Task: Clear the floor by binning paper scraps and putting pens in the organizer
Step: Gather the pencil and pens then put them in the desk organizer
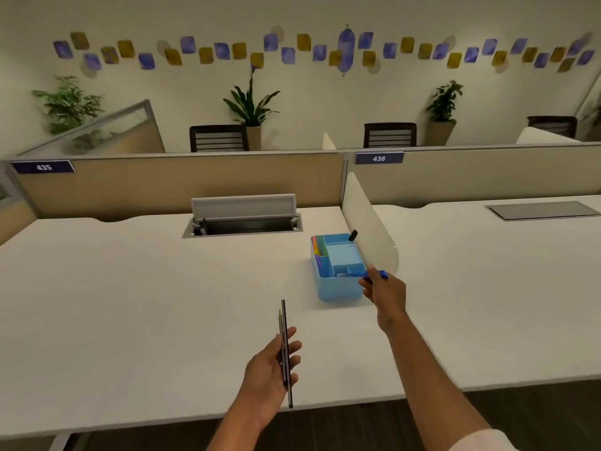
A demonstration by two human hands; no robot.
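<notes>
A light blue desk organizer stands on the white desk, beside a white divider. Coloured items fill its left compartment, and a black marker leans at its far right corner. My right hand reaches over the organizer's near right corner and is shut on a blue pen, whose tip points left over the front compartment. My left hand hovers over the desk's front part, holding a long dark pen and a pencil together, both pointing away from me.
An open cable hatch sits in the desk behind the organizer. The curved white divider separates this desk from the right one. Beige partitions labelled 435 and 436 close the back. Dark floor shows below the desk edge.
</notes>
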